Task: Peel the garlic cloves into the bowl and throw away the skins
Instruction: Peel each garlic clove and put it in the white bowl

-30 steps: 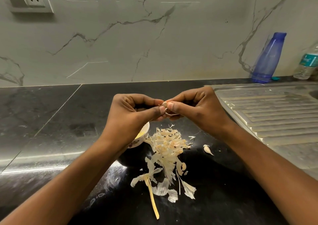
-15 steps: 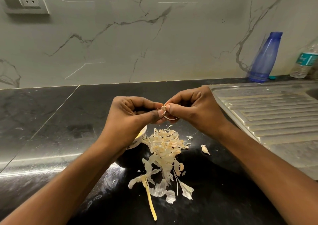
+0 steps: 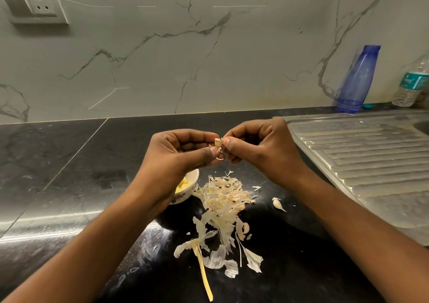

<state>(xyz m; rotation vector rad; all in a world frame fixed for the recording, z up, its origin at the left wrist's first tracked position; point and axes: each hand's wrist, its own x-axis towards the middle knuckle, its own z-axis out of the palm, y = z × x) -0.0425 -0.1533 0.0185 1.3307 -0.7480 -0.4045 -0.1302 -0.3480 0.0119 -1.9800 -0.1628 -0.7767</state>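
1. At the centre of the frame we see the left hand (image 3: 178,156) and the right hand (image 3: 257,149) meeting fingertip to fingertip above the dark desk (image 3: 69,163).
2. Both hands pinch one small garlic clove (image 3: 218,143) between thumbs and forefingers; thin strips of skin hang from it just below the thumbs.
3. The bowl (image 3: 189,188) sits on the desk directly under the left wrist, which hides most of it; yellowish peeled cloves (image 3: 182,184) show inside it.
4. Just right of the bowl, in the lower centre of the frame, lies the pile of skins (image 3: 222,200), trailing down towards the lower edge with a long yellow stalk (image 3: 204,277).
5. One unpeeled clove (image 3: 277,203) lies alone on the desk, right of the pile and under the right forearm.
6. At the right of the frame we see the steel draining board (image 3: 371,163); behind it, against the marble wall, stand a blue bottle (image 3: 358,80) and a clear water bottle (image 3: 414,82).
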